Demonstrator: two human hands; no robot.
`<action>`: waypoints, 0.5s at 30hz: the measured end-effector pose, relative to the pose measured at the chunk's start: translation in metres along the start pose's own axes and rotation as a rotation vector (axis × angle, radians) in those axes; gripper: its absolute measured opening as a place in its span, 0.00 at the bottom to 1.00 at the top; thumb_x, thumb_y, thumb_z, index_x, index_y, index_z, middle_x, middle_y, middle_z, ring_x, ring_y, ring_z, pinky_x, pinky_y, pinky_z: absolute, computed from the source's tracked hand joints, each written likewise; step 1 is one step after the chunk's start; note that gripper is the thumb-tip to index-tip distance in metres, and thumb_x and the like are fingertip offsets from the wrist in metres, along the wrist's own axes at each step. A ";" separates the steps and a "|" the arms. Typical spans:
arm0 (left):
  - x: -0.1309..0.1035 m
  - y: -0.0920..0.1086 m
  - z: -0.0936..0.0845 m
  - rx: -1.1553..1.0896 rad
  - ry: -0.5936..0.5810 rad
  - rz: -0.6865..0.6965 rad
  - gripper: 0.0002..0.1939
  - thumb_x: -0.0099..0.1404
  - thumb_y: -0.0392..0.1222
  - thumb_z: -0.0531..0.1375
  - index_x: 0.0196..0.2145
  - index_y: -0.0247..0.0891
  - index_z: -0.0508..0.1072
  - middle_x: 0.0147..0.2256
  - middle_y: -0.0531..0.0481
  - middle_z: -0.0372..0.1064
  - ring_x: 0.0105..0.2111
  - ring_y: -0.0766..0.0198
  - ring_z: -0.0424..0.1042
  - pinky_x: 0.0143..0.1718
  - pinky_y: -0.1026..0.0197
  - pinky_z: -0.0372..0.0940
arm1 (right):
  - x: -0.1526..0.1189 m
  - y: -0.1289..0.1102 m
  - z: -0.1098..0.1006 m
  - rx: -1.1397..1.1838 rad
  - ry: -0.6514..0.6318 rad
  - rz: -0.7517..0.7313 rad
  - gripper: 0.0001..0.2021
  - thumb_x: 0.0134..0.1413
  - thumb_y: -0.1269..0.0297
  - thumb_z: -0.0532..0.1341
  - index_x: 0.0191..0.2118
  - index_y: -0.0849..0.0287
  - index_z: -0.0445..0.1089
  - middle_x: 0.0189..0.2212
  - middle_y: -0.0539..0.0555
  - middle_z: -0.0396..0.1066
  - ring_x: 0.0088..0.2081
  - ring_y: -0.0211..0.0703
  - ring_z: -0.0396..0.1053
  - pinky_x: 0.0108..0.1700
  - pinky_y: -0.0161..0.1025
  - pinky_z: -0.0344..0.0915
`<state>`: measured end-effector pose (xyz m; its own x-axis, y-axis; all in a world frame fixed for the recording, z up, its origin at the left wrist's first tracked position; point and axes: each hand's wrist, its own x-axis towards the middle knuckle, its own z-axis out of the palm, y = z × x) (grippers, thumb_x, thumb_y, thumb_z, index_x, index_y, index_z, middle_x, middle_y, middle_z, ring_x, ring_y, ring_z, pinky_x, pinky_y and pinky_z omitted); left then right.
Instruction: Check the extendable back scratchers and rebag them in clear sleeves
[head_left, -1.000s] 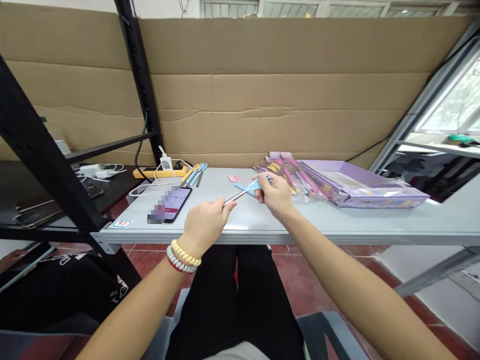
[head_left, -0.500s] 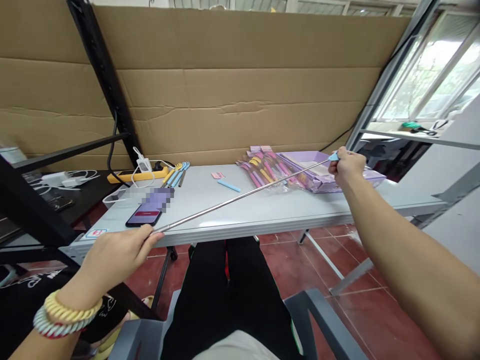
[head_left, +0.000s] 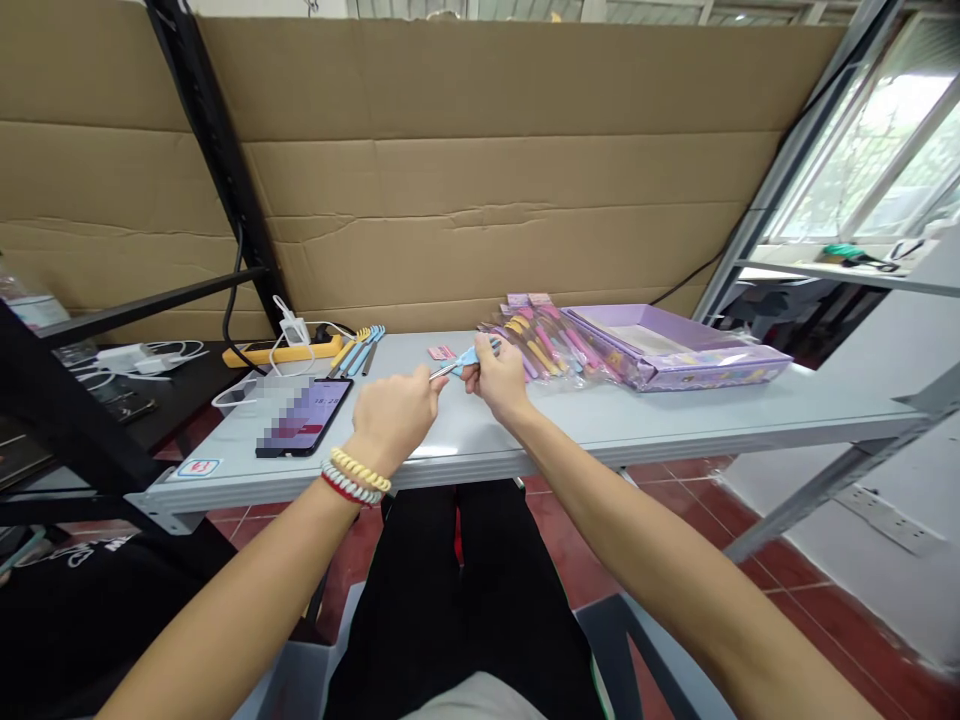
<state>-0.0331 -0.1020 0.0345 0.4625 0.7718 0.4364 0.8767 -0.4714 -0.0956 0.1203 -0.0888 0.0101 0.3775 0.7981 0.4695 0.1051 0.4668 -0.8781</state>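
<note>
Over the table point(head_left: 675, 418), I see left hand point(head_left: 396, 415) and right hand point(head_left: 502, 382) clamped on a blue-headed metal rod point(head_left: 463, 362).
Their grip hides much of it; what lines the purple box point(head_left: 709, 374), I can't tell.

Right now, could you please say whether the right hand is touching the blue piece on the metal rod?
Touching: the head view shows the right hand gripping the blue piece, which juts from its grasp.

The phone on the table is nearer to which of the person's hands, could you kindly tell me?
Left: the left hand is just right of the phone, not touching it, while the right hand is farther off to the right.
</note>
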 end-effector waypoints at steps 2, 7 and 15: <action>0.003 0.000 0.006 -0.043 -0.011 -0.007 0.25 0.71 0.53 0.41 0.40 0.36 0.72 0.30 0.39 0.74 0.32 0.50 0.75 0.31 0.58 0.60 | -0.003 -0.001 0.001 0.048 -0.018 -0.008 0.25 0.47 0.38 0.60 0.28 0.57 0.57 0.15 0.46 0.66 0.12 0.31 0.61 0.14 0.28 0.54; -0.004 -0.006 0.024 -0.171 -0.024 0.041 0.20 0.71 0.52 0.43 0.45 0.40 0.70 0.35 0.44 0.76 0.36 0.53 0.75 0.32 0.59 0.60 | -0.009 0.004 -0.010 0.105 -0.143 0.031 0.27 0.34 0.43 0.69 0.31 0.58 0.59 0.20 0.46 0.68 0.15 0.36 0.67 0.11 0.28 0.51; -0.022 -0.035 0.018 -0.088 -0.023 0.121 0.19 0.72 0.49 0.42 0.49 0.45 0.67 0.33 0.47 0.75 0.33 0.55 0.74 0.30 0.60 0.59 | 0.040 -0.010 -0.080 0.063 0.310 0.055 0.12 0.54 0.59 0.62 0.26 0.59 0.61 0.15 0.47 0.62 0.12 0.31 0.60 0.12 0.28 0.50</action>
<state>-0.0716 -0.0945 0.0125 0.5679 0.7160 0.4060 0.7999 -0.5963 -0.0671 0.2084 -0.0922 0.0303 0.6444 0.6732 0.3627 0.0236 0.4566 -0.8894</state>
